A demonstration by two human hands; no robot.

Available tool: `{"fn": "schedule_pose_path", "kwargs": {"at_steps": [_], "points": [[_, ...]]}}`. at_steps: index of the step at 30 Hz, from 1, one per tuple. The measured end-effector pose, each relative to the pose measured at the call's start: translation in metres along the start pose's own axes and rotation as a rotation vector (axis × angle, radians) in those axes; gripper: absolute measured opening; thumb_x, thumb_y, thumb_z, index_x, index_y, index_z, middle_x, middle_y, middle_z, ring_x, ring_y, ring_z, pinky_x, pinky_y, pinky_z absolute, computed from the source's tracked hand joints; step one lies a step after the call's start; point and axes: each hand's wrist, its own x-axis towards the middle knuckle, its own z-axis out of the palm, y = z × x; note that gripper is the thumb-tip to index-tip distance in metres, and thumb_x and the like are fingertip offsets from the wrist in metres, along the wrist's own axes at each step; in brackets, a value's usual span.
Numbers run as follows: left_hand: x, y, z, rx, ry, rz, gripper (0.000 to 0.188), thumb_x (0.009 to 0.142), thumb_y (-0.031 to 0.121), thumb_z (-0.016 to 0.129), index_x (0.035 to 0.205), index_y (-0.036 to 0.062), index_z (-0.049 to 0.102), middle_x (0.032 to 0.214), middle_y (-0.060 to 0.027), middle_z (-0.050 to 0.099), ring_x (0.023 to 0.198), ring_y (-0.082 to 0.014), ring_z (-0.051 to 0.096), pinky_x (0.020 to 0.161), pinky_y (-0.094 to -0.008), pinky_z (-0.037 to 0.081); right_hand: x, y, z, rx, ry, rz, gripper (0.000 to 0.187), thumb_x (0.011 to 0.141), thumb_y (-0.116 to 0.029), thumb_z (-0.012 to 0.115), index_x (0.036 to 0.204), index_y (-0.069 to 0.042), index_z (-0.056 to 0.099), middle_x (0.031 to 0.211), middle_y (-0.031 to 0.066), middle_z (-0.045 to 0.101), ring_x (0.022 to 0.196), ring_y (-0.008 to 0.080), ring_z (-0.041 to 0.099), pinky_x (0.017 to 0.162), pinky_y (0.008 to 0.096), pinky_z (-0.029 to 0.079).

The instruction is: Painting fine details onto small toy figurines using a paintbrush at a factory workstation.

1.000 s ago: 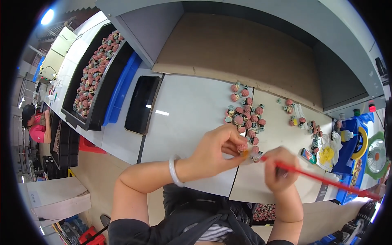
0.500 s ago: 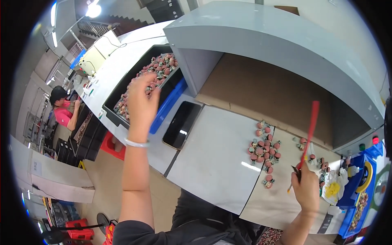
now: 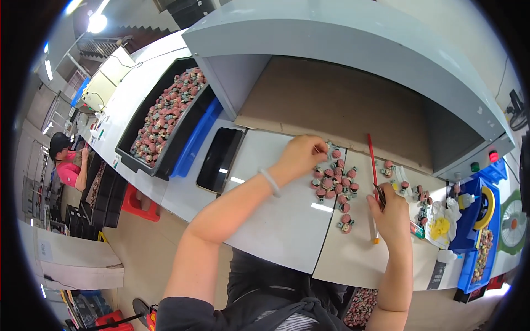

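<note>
My left hand point(image 3: 303, 156) is at the upper left of a cluster of small figurines point(image 3: 329, 185) with pink, knobbly tops and dark green parts. Its fingers are pinched together, with a bit of something reddish at their tips, too small to make out. A figurine point(image 3: 336, 154) lies just beside them. In my right hand point(image 3: 394, 211), right of the cluster, is a long red-handled paintbrush point(image 3: 371, 157), its orange-yellow end pointing toward me. A dark, thin tool point(image 3: 380, 194) also shows between those fingers; its kind is unclear.
A black bin point(image 3: 124, 148) full of such figurines stands left, beside a blue tray point(image 3: 190, 144) and a phone point(image 3: 219, 160). A grey hooded booth point(image 3: 331, 41) spans the back. Right are more figurines point(image 3: 422, 197), a yellow-stained cloth point(image 3: 440, 227) and a blue crate point(image 3: 466, 243). A person point(image 3: 70, 165) sits far left.
My left hand has moved from over the black bin rightward to the figurine cluster, and its fingers have drawn together. The paintbrush in my right hand has swung more upright, its far end leftward.
</note>
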Motion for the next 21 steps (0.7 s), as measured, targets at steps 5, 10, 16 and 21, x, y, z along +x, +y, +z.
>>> {"fn": "schedule_pose_path", "kwargs": {"at_steps": [5,10,16,21], "points": [[-0.056,0.041,-0.015,-0.711,-0.135,-0.074,0.017,0.076,-0.002,0.062,0.092,0.0004,0.057,0.088,-0.0094,0.061,0.079,-0.0195,0.062,0.071,-0.0293,0.049,-0.012,-0.015,0.014,0.523,-0.105,0.01,0.022,0.081,-0.014,0.06,0.096,-0.001,0.051,0.07,0.0096,0.061,0.052,0.0123,0.052,0.048,0.0263,0.04],[-0.089,0.052,-0.011,-0.427,-0.002,0.405,0.027,0.07,-0.008,0.067,0.092,0.0015,0.056,0.092,-0.0086,0.058,0.09,-0.0187,0.058,0.076,-0.0307,0.049,-0.028,-0.031,0.02,1.05,-0.38,0.037,0.032,0.081,-0.018,0.065,0.1,-0.001,0.046,0.071,0.004,0.056,0.048,0.0032,0.042,0.04,0.0175,0.031],[-0.102,0.05,0.0,-0.614,0.043,0.248,0.031,0.068,-0.009,0.066,0.095,0.0031,0.059,0.093,-0.0108,0.058,0.092,-0.0238,0.059,0.078,-0.0308,0.05,-0.034,-0.028,0.026,0.877,-0.308,-0.074,0.033,0.074,-0.009,0.072,0.095,-0.001,0.047,0.088,0.008,0.056,0.05,0.0037,0.043,0.043,0.0177,0.034],[-0.101,0.048,-0.002,-0.544,-0.008,0.341,0.032,0.068,-0.013,0.064,0.097,0.0012,0.06,0.101,-0.0152,0.059,0.095,-0.0246,0.06,0.079,-0.0315,0.051,-0.034,-0.029,0.03,0.914,-0.289,-0.074,0.033,0.071,-0.003,0.073,0.091,-0.001,0.047,0.092,0.008,0.056,0.055,0.0042,0.045,0.047,0.0176,0.037]]}}
